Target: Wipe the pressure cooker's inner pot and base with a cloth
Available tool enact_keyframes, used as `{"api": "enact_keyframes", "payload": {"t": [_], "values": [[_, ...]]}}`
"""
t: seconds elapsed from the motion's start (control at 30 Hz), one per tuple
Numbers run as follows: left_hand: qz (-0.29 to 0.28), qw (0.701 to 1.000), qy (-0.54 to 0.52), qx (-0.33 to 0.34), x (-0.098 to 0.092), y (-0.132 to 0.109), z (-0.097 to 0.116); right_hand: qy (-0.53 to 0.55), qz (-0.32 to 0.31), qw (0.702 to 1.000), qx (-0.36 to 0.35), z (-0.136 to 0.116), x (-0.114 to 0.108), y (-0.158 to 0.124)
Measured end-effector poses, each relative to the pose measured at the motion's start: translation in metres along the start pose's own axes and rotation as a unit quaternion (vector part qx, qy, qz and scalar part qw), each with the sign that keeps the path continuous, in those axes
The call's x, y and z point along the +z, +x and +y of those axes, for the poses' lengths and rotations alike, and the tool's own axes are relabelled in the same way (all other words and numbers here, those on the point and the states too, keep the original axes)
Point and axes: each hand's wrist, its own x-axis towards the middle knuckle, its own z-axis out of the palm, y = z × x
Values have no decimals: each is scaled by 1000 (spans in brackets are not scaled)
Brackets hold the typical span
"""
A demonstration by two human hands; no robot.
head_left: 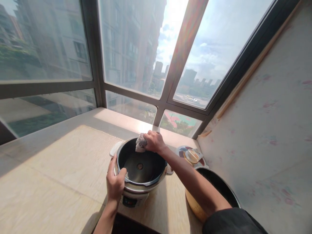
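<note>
A round electric cooker base (133, 194) with a dark, empty inside and white side handles stands on the wooden counter. My left hand (115, 182) grips its near left rim, thumb over the edge. My right hand (153, 141) is closed on a crumpled grey-white cloth (140, 143) and presses it against the far inner rim of the cooker.
A yellow pot with a dark inside (214, 191) stands to the right, under my right forearm. A patterned lid with a knob (192, 156) lies behind it. The pale counter (56, 169) stretches to the left. Big windows (131, 48) lie ahead, a papered wall (273, 130) on the right.
</note>
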Motion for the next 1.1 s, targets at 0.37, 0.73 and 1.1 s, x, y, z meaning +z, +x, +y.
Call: {"api": "enact_keyframes", "payload": {"t": [0.37, 0.73, 1.1], "values": [[4, 1000, 27, -16, 0, 1, 11, 84, 115, 984, 109, 23, 25, -20], [2, 998, -18, -56, 3, -2, 23, 98, 141, 978, 122, 21, 32, -19], [-8, 999, -17, -37, 3, -1, 17, 171, 146, 964, 143, 24, 27, -25]]}}
